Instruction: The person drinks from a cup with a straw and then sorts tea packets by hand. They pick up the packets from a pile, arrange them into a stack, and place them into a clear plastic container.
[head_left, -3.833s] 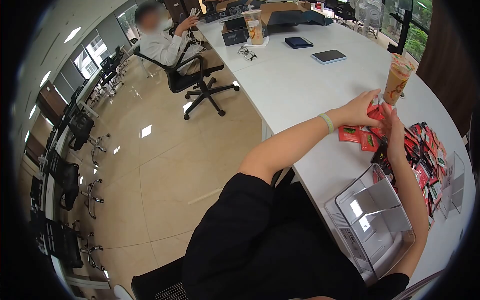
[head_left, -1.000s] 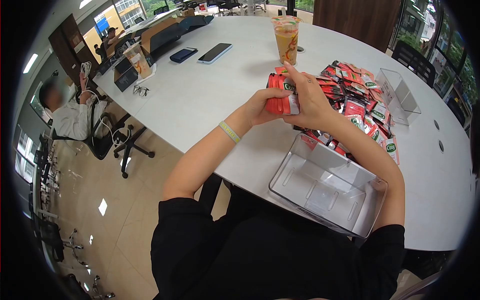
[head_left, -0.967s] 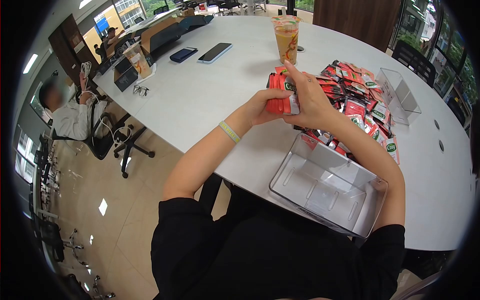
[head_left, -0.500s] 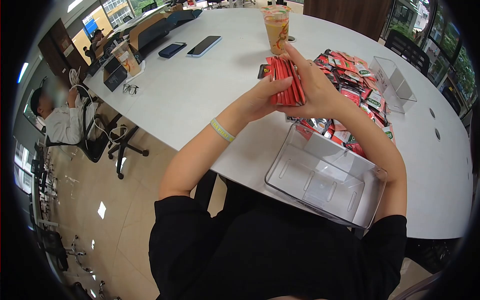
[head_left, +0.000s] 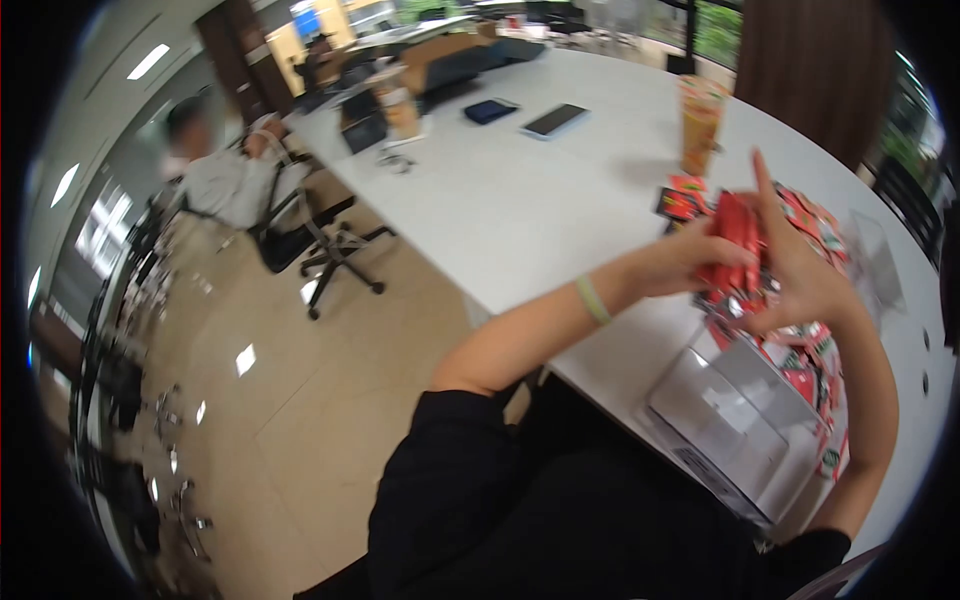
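My left hand point(head_left: 690, 262), on the arm with a pale wristband point(head_left: 592, 300), grips a stack of red packets point(head_left: 737, 235) with its fingers closed round the near side. My right hand point(head_left: 800, 265) lies against the other side of the stack, its fingers stretched out and apart. Beneath and beyond the hands, a heap of red and dark packets point(head_left: 815, 225) covers part of the table. Close to my body, at the table's edge, sits a clear plastic bin point(head_left: 720, 410). The hands are somewhat blurred.
A drink cup point(head_left: 700, 125) stands beyond the hands. Farther left are a phone point(head_left: 556, 121), a dark wallet-like item point(head_left: 490, 110), glasses point(head_left: 396, 161) and another cup point(head_left: 399, 108). A second clear bin point(head_left: 875, 260) is at the right. One person point(head_left: 225, 185) sits at the left.
The view has swung left, so the table and hands appear farther right. My right hand's fingers have spread, and the stack between the hands is now seen more edge-on.
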